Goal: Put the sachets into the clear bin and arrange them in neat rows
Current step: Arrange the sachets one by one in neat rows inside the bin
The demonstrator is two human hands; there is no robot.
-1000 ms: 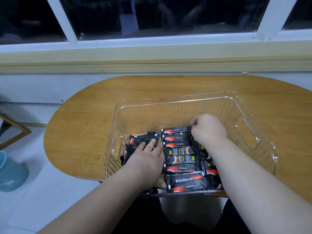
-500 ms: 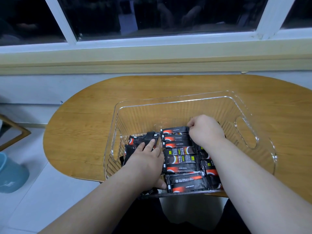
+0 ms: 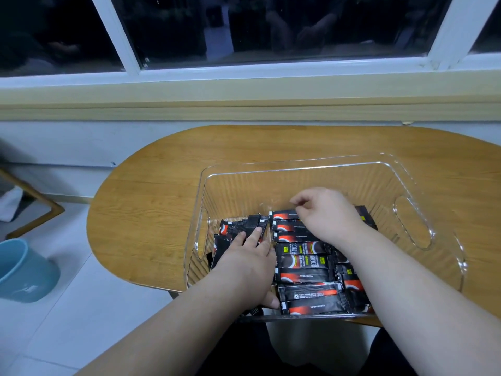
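The clear bin sits at the near edge of the wooden table, and every one of the sachets I can see is already inside it, crowded toward its near wall. The middle row is tidy, with about 8 black-and-red packs lying crosswise one behind another. A right row is partly hidden under the forearm. Along the bin's left wall a loose heap lies fanned and overlapping. The left hand lies flat on that heap, fingers straight, pressing it down, just where it was 1 second ago. What has changed is the right hand: from a fist over the far end of the right row it has slid left and toward the far wall. Its fingers have loosened into a curl above the farthest sachet of the middle row. Thumb and forefinger come close to that pack's end, but I cannot tell whether they pinch it or only hover. To my eye the right side is judged done and attention turns to squaring the middle row's far end — leaving the left heap as the 1 untidy part.
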